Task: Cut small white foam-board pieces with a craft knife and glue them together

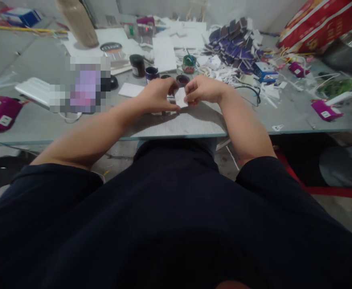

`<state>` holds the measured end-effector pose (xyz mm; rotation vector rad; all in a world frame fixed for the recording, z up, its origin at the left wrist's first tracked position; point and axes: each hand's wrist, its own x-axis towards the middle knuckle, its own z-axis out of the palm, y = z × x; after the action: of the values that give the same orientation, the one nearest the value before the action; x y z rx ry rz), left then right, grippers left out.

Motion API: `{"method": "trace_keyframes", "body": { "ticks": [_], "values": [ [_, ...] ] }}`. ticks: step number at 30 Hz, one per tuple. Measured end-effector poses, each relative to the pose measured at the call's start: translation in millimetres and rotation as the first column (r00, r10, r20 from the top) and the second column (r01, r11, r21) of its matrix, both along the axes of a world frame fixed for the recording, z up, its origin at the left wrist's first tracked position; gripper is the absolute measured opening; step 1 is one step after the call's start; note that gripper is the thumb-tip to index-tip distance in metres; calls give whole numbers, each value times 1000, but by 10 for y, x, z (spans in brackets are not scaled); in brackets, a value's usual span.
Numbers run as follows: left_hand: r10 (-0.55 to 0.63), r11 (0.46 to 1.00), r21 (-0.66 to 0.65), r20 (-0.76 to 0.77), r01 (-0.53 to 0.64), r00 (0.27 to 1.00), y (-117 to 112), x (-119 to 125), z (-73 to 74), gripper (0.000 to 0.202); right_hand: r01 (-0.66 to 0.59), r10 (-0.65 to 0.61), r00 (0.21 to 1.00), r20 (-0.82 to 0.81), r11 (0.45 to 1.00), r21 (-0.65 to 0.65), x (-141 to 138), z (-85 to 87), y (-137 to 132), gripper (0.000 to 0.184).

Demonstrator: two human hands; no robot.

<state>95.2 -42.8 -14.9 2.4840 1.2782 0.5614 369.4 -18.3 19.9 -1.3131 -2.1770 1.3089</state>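
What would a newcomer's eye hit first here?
Probably the small white flat piece in the right hand, left hand close beside it, at the front of the grey table. Then the heap of dark purple flat pieces behind, right of centre, and the large red printed bag far right.

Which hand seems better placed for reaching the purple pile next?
Probably the right hand: the purple pile lies beyond it, on that side, while the left hand would have to reach across. The right hand pinches a small white piece, so it would need freeing first.
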Motion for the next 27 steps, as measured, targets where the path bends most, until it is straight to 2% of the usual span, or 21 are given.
{"method": "trace_keyframes", "body": {
  "ticks": [11,18,23,27],
  "values": [
    [-2,1000,11,-37,2,999,-31,-4,26,67,27,-28,1000,4,999,18,23,-86,70,54],
    [-32,999,18,-64,33,997,-6,1,-21,75,15,-15,999,47,1000,13,1,-102,65,47],
    [-47,998,37,-114,52,992,7,17,-68,74,54,-50,996,79,997,-47,-65,-105,-12,29],
    [-76,996,27,-176,82,981,2,40,-68,68,79,-72,991,117,995,-61,-95,-72,-69,40]
  ]
}}
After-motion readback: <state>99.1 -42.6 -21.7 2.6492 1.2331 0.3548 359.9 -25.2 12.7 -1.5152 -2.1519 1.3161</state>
